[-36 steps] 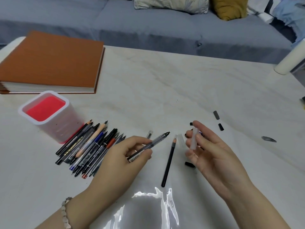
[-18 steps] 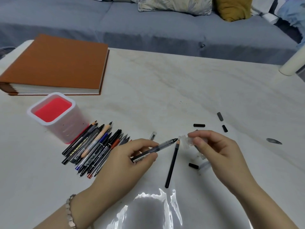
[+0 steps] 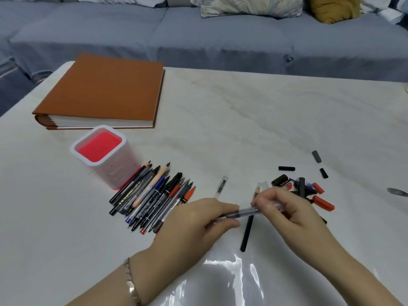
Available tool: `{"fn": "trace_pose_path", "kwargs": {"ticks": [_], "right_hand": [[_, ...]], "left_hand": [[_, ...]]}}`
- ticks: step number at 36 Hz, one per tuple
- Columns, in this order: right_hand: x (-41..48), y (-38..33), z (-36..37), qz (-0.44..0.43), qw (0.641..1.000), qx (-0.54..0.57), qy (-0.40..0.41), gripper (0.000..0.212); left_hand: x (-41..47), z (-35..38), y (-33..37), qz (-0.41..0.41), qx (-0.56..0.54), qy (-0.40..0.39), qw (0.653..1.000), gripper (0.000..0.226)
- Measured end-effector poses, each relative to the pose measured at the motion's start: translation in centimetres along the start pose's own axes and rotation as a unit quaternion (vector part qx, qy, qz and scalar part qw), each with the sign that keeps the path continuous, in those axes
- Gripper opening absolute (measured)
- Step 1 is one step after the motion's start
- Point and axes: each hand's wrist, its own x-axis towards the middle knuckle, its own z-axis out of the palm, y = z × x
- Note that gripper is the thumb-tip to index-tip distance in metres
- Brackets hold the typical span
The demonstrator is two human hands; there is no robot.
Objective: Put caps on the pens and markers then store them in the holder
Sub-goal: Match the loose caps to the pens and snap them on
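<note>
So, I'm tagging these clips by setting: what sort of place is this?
Most likely a home living room: a grey-blue sofa with cushions stands just behind the white table, which holds an orange-covered album, a pen holder and loose pens.

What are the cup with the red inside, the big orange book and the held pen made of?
The holder looks like frosted translucent plastic: red glows through its walls. The book has a matte cover, cloth or textured board, cannot tell which. The pen between the left hand and right hand seems clear plastic: its barrel is see-through.
</note>
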Motion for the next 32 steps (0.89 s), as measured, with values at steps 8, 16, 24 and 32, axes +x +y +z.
{"fn": "trace_pose_path", "kwargs": {"ticks": [8, 16, 24, 32], "right_hand": [[-0.3, 0.7, 1.1, -0.079, 0.997, -0.014, 0.020, 0.013], [0.3, 1.8, 0.7, -0.079, 0.984, -0.105, -0.119, 0.010], [3.0, 4.7, -0.2, 0.107, 0.987, -0.072, -0.097, 0.016], [4.9, 5.1, -1.3, 0.062, 0.974, -0.217, -0.019, 0.034]], "left_hand": [[0.6, -0.1, 0.8, -0.208, -0.211, -0.031, 0.955, 0.007], [0.1, -1.2, -1.1, -0.309, -0.154, -0.177, 0.922, 0.043], [-1.7, -0.7, -5.1, -0.176, 0.290, -0.085, 0.937, 0.023], [-0.9, 0.5, -5.1, -0.224, 0.292, -0.111, 0.923, 0.013]]}}
